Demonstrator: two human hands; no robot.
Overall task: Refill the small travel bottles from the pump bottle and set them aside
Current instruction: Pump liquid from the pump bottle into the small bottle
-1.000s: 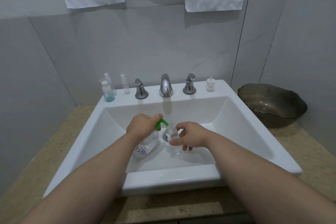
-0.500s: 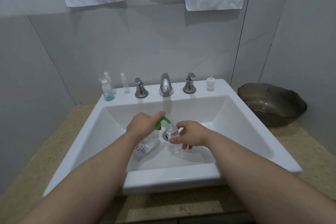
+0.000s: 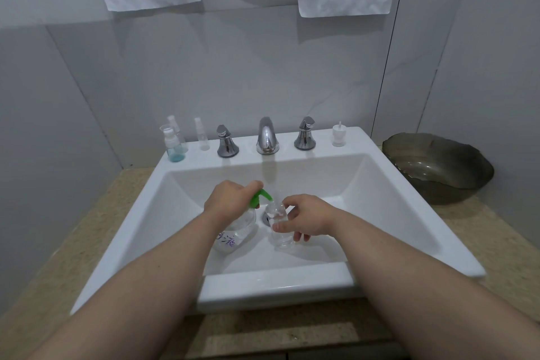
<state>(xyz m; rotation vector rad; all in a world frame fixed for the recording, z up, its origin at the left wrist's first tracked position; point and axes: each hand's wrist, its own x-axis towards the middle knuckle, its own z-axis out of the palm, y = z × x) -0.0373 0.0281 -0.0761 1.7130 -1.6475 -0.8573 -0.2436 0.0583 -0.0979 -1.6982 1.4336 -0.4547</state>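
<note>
Since a second ago almost nothing had moved: the left hand gripped the pump bottle at its head, and the right hand held the small travel bottle under the nozzle (inside the sink). The filling probably went on.

Forearms extended, left grip and right grip both curled.

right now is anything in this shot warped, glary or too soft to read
Head view: the wide lens splays the sink outward; the light is dim and grey; glare streaks the faucet; the purple writing on the pump bottle is too soft to read.
</note>
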